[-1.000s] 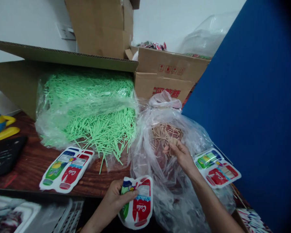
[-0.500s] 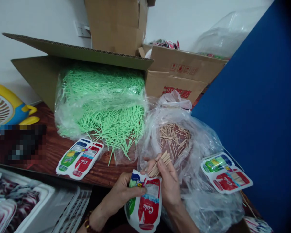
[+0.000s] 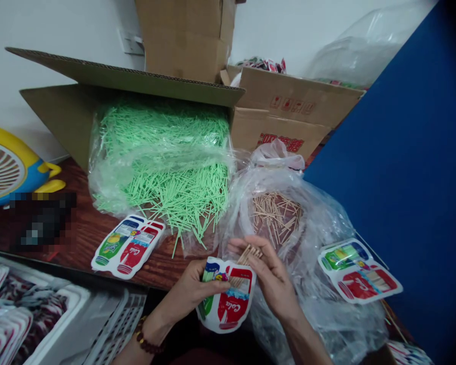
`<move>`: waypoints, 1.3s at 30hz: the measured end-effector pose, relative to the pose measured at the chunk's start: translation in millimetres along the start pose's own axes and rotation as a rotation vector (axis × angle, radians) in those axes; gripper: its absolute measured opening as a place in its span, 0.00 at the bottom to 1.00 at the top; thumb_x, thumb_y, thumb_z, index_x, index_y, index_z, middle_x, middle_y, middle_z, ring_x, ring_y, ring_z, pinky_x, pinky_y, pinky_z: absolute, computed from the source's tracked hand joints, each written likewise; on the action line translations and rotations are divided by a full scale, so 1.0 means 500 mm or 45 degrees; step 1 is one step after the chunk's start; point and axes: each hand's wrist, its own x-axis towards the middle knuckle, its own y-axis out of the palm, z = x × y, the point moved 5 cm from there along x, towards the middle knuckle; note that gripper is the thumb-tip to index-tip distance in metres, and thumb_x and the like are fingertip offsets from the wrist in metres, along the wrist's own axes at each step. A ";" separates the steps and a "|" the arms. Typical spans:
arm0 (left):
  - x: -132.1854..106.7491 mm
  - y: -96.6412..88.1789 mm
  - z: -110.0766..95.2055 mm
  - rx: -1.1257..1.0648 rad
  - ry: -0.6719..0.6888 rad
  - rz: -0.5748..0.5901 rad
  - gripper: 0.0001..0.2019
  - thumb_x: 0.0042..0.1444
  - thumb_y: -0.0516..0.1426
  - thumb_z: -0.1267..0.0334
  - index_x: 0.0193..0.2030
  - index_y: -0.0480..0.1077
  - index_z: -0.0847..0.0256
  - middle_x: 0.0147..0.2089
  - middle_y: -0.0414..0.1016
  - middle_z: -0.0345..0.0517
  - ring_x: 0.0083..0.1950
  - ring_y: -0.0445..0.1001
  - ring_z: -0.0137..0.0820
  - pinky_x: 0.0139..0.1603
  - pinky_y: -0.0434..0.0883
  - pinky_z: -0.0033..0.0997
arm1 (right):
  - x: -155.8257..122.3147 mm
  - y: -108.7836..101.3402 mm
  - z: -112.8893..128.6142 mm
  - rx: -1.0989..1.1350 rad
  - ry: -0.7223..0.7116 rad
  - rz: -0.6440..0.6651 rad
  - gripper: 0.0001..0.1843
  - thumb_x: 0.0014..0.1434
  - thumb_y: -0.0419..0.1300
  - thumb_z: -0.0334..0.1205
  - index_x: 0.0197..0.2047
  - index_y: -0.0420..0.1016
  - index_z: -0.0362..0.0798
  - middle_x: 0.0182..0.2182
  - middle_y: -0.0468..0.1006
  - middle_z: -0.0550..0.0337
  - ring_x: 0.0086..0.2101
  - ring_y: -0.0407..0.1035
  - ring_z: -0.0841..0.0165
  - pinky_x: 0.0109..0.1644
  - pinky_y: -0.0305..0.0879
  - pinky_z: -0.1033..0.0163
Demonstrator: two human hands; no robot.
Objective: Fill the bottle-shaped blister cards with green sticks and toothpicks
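My left hand grips a bottle-shaped printed pouch, green on one side and red "Cola" on the other, low in the middle. My right hand pinches a small bundle of tan wooden sticks whose lower ends are inside the pouch's open top. Just behind my hands a clear plastic bag holds a loose pile of the same wooden sticks.
A cardboard box on its side spills green sticks in clear plastic onto the wooden table. Matching pouches lie at left and right. A blue panel stands on the right. White trays sit bottom left.
My right hand drew a bundle of wooden sticks out of the bag, brought it down to the pouch and pushed the ends into its opening. The view shifted slightly left.
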 end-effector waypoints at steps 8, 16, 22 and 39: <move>0.021 -0.008 -0.012 0.069 0.098 -0.039 0.08 0.49 0.65 0.62 0.32 0.74 0.65 0.28 0.75 0.38 0.28 0.70 0.26 0.33 0.67 0.24 | -0.017 -0.001 0.035 -0.842 -0.151 0.402 0.25 0.64 0.53 0.41 0.64 0.60 0.57 0.62 0.64 0.57 0.60 0.57 0.61 0.65 0.51 0.52; 0.031 -0.004 -0.032 0.261 0.154 -0.042 0.10 0.50 0.64 0.61 0.27 0.70 0.65 0.25 0.64 0.34 0.28 0.62 0.24 0.30 0.61 0.22 | -0.015 -0.041 0.019 -0.676 -0.143 0.157 0.08 0.62 0.58 0.40 0.45 0.71 0.52 0.45 0.75 0.58 0.46 0.70 0.66 0.50 0.65 0.63; 0.036 0.004 -0.047 0.408 0.247 -0.026 0.09 0.51 0.64 0.62 0.27 0.71 0.65 0.26 0.64 0.34 0.29 0.62 0.24 0.31 0.60 0.22 | 0.002 -0.026 0.048 -0.867 -0.248 0.363 0.08 0.63 0.56 0.39 0.45 0.72 0.50 0.41 0.76 0.59 0.42 0.70 0.67 0.46 0.64 0.64; 0.053 -0.004 -0.013 0.390 0.159 -0.076 0.08 0.51 0.63 0.61 0.32 0.73 0.65 0.29 0.71 0.37 0.31 0.66 0.26 0.33 0.64 0.24 | 0.030 -0.045 0.061 -1.017 -0.222 0.511 0.12 0.65 0.54 0.41 0.34 0.74 0.47 0.30 0.74 0.63 0.32 0.69 0.72 0.38 0.60 0.67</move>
